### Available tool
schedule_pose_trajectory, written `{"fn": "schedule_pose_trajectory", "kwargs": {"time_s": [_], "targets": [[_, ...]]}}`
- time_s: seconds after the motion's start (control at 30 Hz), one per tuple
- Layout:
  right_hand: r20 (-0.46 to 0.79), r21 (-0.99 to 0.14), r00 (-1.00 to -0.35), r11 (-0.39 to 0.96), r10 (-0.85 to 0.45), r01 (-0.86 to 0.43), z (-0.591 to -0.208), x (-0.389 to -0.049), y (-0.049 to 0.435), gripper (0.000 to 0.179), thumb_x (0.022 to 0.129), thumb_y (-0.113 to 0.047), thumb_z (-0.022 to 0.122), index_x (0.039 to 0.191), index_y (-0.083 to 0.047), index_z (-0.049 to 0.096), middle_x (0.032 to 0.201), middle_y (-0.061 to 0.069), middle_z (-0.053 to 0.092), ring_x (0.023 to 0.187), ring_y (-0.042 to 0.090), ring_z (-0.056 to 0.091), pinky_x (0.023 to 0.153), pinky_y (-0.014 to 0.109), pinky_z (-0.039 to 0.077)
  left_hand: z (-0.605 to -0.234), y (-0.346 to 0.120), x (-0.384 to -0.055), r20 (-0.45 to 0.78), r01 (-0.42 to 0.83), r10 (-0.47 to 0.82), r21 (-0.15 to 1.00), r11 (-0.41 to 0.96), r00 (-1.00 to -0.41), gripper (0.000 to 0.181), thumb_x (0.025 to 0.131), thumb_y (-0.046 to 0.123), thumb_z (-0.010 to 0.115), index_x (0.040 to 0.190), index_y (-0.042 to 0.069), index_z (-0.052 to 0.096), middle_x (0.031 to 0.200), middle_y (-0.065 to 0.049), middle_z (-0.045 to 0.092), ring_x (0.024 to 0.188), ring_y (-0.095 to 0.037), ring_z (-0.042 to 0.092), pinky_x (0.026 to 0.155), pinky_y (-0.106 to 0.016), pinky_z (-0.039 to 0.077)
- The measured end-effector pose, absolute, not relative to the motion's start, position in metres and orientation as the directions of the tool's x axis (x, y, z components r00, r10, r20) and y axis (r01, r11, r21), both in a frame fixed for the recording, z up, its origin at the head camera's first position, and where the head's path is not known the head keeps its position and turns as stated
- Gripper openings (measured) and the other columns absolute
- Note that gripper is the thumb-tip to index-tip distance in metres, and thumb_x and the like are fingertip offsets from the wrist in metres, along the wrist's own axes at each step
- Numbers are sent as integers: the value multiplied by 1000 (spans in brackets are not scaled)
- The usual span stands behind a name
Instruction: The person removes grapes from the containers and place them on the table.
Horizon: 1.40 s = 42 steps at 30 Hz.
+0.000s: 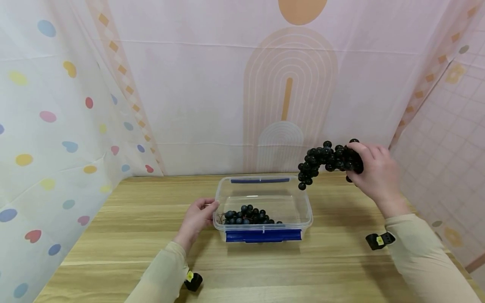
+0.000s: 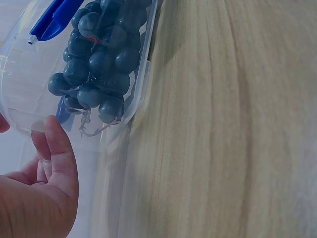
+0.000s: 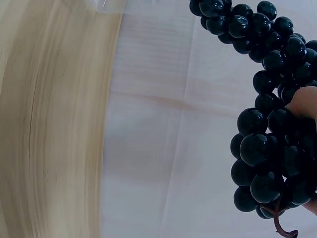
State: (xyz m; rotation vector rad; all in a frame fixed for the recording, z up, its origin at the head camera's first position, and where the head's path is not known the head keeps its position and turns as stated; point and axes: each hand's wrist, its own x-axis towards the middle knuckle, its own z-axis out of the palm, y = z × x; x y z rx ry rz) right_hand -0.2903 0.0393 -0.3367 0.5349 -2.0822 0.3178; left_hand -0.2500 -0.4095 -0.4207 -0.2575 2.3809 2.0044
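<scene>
A clear plastic food container (image 1: 307,206) with blue clips stands on the table, lidless from what I see. Inside it lies a bunch of dark grapes (image 1: 250,215), also seen through the wall in the left wrist view, its stem (image 2: 94,131) near the corner. My left hand (image 1: 198,216) holds the container's left side by the rim, thumb on the edge. My right hand (image 1: 375,172) grips a second bunch of dark grapes (image 1: 327,158) in the air, right of and above the container. That bunch bends down at its left end; its brown stem (image 3: 282,225) pokes out.
The wooden table (image 1: 265,273) reaches back to a patterned curtain (image 1: 201,105). More curtain hangs at left and right. Black wrist cameras (image 1: 380,241) sit at both sleeves.
</scene>
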Motion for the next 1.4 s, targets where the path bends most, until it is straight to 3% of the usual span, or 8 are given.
{"fn": "schedule_pose_trajectory", "kwargs": {"time_s": [0.43, 1.1, 1.27, 1.4], "targets": [[835, -76, -516, 889, -191, -452, -338, -285, 50, 74, 59, 7, 85, 125, -12, 57, 108, 21, 64, 99, 45, 54, 68, 58, 46, -422, -408, -250, -119, -136, -116, 979, 152, -986, 37, 99, 18, 61, 126, -6, 57, 104, -20, 61, 76, -16, 62, 65, -28, 53], [787, -73, -582, 907, -203, -415, -350, -288, 54, 75, 60, -1, 85, 127, -16, 57, 108, 19, 64, 97, 43, 55, 63, 59, 46, -424, -408, -251, -112, -127, -112, 983, 136, -987, 37, 99, 18, 61, 126, -7, 55, 107, -22, 61, 77, -16, 61, 66, -28, 53], [775, -53, -592, 910, -221, -410, -358, -291, 54, 76, 60, -2, 86, 128, -16, 56, 107, 19, 65, 96, 43, 57, 56, 59, 46, -424, -407, -250, -112, -126, -111, 984, 124, -987, 36, 99, 16, 60, 125, -8, 55, 105, -20, 61, 75, -16, 61, 65, -28, 53], [748, -63, -626, 916, -220, -396, -363, -291, 54, 78, 60, -3, 87, 130, -16, 55, 107, 19, 65, 97, 43, 56, 60, 60, 46, -424, -407, -250, -104, -117, -106, 986, 123, -989, 37, 99, 16, 60, 126, -9, 54, 104, -20, 62, 75, -15, 61, 65, -27, 53]]}}
